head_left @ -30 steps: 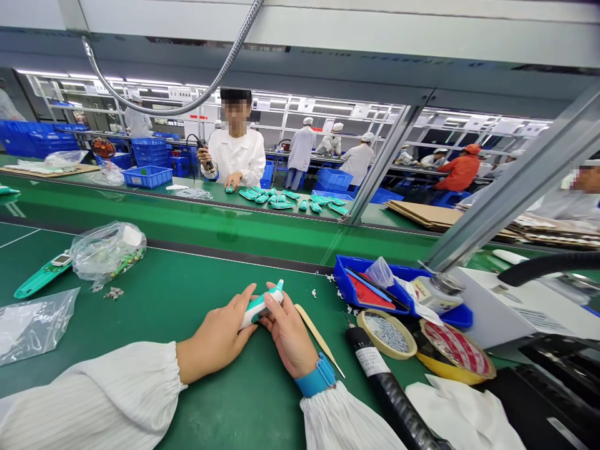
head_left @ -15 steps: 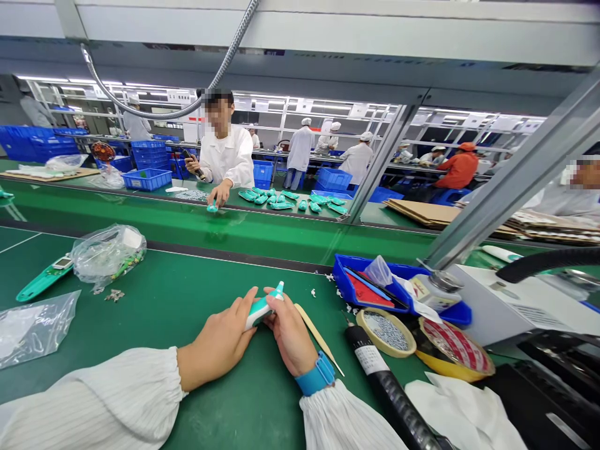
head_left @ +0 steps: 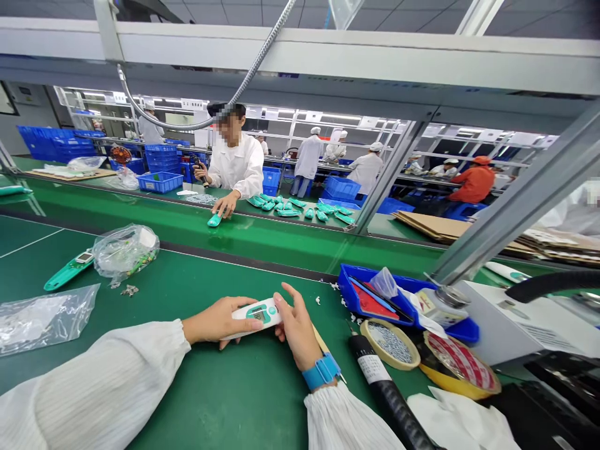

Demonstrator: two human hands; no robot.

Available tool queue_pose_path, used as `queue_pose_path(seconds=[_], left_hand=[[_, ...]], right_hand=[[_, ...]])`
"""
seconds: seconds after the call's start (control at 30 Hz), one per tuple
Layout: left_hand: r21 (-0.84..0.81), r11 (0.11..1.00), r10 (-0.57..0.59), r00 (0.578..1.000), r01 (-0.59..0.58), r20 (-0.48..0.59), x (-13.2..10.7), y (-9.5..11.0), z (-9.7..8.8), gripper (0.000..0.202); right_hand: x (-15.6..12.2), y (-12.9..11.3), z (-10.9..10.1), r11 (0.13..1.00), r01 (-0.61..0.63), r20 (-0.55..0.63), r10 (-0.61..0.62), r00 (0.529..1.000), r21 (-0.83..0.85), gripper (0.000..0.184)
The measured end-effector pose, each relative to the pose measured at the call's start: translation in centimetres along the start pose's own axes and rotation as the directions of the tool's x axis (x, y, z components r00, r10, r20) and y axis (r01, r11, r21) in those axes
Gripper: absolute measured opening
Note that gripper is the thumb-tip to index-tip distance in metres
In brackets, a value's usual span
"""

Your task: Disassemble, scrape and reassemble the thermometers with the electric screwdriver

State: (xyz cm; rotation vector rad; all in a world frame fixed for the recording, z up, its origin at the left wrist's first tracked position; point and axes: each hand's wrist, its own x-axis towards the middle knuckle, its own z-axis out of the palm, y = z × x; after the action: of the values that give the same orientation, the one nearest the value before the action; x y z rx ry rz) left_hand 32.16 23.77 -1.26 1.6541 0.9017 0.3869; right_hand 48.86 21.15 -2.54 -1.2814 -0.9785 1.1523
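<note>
A white and teal digital thermometer [head_left: 255, 314] with a small grey display lies across both hands, display side up. My left hand [head_left: 216, 321] grips its left end, thumb along the front below the display. On the right end, my right hand [head_left: 296, 326] has its thumb by the round teal button and its index finger raised; its other fingers are partly hidden behind the thermometer. A blue band circles the right wrist. Beside that wrist, a thin cream-coloured stick tool [head_left: 321, 340] is partly covered by the hand.
To the right are a blue tray [head_left: 347, 294] with tools, a ring of small screws [head_left: 391, 340], a tape roll [head_left: 462, 362] and a black-handled electric screwdriver [head_left: 375, 369]. Plastic bags [head_left: 126, 250] and a teal housing [head_left: 68, 273] lie left. Across the green belt, a co-worker [head_left: 237, 159] handles a teal part.
The thermometer has turned from pointing up and away to lying nearly level, its display now facing me. My right index finger has lifted. Across the belt, the co-worker's part shows more.
</note>
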Motion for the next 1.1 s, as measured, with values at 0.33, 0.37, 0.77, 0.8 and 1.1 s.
queue_pose_path(seconds=[0.33,0.37,0.77,0.8,1.1], left_hand=[[-0.07,0.984,0.069,0.72,-0.161,-0.691,0.3,-3.5,-2.9,0.051],[-0.067,0.985,0.062,0.687,-0.159,-0.724,0.0,-3.9,-3.6,0.051],[0.096,0.992,0.128,0.715,-0.086,-0.687,-1.3,-4.0,-4.1,0.037],[0.113,0.99,0.137,0.732,-0.082,-0.667,-1.3,-4.0,-3.8,0.037],[0.702,0.69,0.44,0.872,-0.177,-0.213,-0.3,-3.8,-1.5,0.028]], right_hand=[[1.5,-1.1,0.7,0.996,0.002,-0.007,-0.003,1.0,-0.084,0.041],[2.0,-1.4,0.9,0.997,0.005,-0.012,-0.006,1.0,-0.074,0.041],[4.9,0.3,2.3,0.995,-0.071,-0.146,0.08,0.986,0.071,0.038],[4.9,0.3,2.1,0.992,-0.076,-0.159,0.092,0.983,0.101,0.038],[5.1,0.4,1.2,0.925,-0.023,-0.232,0.119,0.965,0.379,0.036]])
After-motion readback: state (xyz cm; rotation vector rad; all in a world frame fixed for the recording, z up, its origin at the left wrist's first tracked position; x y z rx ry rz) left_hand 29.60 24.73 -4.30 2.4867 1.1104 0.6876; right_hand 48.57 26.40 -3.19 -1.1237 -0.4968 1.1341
